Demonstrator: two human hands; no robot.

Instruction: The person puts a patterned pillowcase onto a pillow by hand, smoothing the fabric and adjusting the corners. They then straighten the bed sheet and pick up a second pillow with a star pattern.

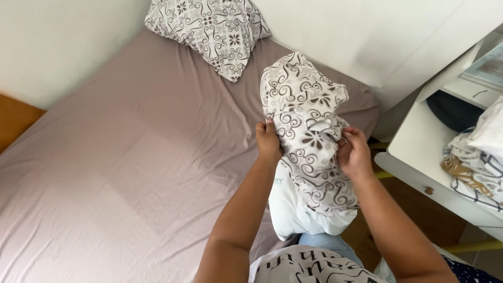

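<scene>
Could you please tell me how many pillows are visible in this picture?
2. One patterned white-and-brown pillow lies at the bed's head; one plain white pillow, half inside a matching patterned pillowcase, is held by both hands.

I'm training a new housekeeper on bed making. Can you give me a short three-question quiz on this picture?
1. True or false: the patterned pillowcase already covers the whole white pillow.
2. Where does the finished patterned pillow lie?
A. at the head of the bed
B. on the white desk
C. on the floor
3. Which hands grip the pillowcase?

Key:
1. False; the pillow's lower end still shows bare.
2. A, on the taupe bed sheet near the wall.
3. Both: the left hand and the right hand, one on each side.
</scene>
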